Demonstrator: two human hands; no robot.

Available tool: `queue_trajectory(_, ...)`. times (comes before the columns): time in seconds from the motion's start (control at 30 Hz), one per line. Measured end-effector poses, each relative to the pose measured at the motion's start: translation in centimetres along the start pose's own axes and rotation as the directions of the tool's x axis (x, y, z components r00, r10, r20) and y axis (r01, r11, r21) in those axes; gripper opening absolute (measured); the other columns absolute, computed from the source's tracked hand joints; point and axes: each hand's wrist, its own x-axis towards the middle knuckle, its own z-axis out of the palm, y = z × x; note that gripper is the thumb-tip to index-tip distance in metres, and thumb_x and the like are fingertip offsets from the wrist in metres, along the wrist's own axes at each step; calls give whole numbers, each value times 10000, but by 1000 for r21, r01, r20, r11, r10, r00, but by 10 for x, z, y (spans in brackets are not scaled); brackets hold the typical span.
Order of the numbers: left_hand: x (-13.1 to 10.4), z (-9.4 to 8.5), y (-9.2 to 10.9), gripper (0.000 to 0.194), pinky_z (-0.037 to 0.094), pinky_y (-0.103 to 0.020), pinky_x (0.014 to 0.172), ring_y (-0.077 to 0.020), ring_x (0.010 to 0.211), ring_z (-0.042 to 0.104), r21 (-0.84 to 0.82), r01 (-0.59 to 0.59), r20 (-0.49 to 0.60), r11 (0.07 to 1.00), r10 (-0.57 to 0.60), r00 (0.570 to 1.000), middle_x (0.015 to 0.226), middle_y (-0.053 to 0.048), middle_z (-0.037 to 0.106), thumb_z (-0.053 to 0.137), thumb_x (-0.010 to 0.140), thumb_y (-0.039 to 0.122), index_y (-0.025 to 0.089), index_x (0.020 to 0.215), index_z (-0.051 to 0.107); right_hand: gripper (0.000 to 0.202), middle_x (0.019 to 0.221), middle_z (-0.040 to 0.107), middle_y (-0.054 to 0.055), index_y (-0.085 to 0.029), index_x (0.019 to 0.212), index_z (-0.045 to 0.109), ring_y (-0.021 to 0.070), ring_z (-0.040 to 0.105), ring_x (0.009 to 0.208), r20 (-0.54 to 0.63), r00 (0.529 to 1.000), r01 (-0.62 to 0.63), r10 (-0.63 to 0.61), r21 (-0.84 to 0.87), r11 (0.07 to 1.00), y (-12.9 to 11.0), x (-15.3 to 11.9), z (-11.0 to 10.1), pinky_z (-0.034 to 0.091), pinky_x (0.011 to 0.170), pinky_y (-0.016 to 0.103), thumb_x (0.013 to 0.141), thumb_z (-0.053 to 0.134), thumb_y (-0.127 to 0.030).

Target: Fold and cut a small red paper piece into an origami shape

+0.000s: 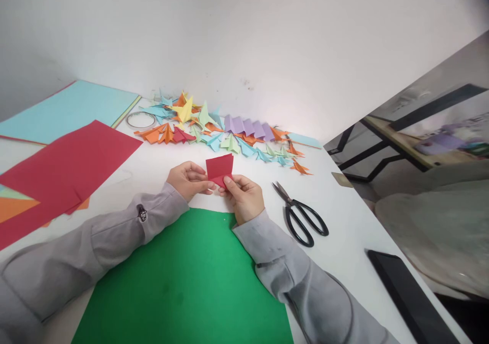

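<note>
The small red paper (219, 166) is held up near the middle of the desk (351, 222), just beyond the far edge of the green sheet (187, 278), its upper flap standing upright above a fold. It looks very light and thin, soft across the flat flap and probably stiffer along the crease; it should slip little against dry skin but would likely crumple or tear if pulled hard. The lower folded part seems the best place to take hold, with the thumb in front and fingers behind. That is where the right hand (246, 196) has its grip, pinching the paper at the lower right; the left hand (187, 179) meets the lower left corner with thumb and fingertips, though whether that grip truly pinches cannot be told. By count, there is one small red paper in the hands, one green sheet, one pair of scissors (300, 214), one ring (140, 120) and one black slab (416, 293). The folded paper pieces (183, 111) along the wall (229, 44) overlap too much to count exactly, as do the stacked blue sheets (72, 112).
</note>
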Motion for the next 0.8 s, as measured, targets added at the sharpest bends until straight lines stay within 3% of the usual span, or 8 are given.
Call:
queue_trajectory(0.4, 1, -3, -2, 367, 548, -239, 481, -139, 489, 638, 4, -16, 75, 1000, 16, 997, 482, 24, 612, 782, 505, 176, 131, 689, 468, 270, 483, 651, -21, -149, 629, 673, 72, 572, 424, 9, 1000, -14, 14, 8, 1000, 1, 0, 0, 484, 461, 178, 501, 808, -344)
queue_trajectory(0.6, -3, 1, -5, 362, 554, -257, 454, -123, 596, 635, 64, -256, 99, 964, 249, 963, 725, 42, 568, 714, 583, 180, 183, 717, 378, 261, 466, 647, -14, -144, 613, 675, 67, 556, 404, -21, 1000, -18, 18, 36, 999, -1, 2, 1, 467, 442, 170, 490, 811, -329)
queue_trajectory(0.7, -5, 2, -6, 244, 561, -235, 495, -105, 629, 617, 147, -342, 160, 928, 319, 934, 769, 25, 561, 691, 606, 181, 167, 760, 504, 252, 455, 640, -13, -140, 608, 673, 68, 550, 400, -19, 999, -34, 35, 45, 998, -2, 2, 2, 464, 442, 173, 493, 808, -319)
queue_trajectory(0.8, -3, 1, -10, 256, 566, -236, 510, -112, 583, 617, 163, -317, 185, 934, 286, 940, 684, 10, 618, 683, 616, 211, 144, 853, 613, 241, 455, 637, -12, -139, 605, 668, 73, 548, 400, 5, 999, -39, 39, 36, 999, -3, 1, 2, 463, 439, 181, 508, 799, -316)
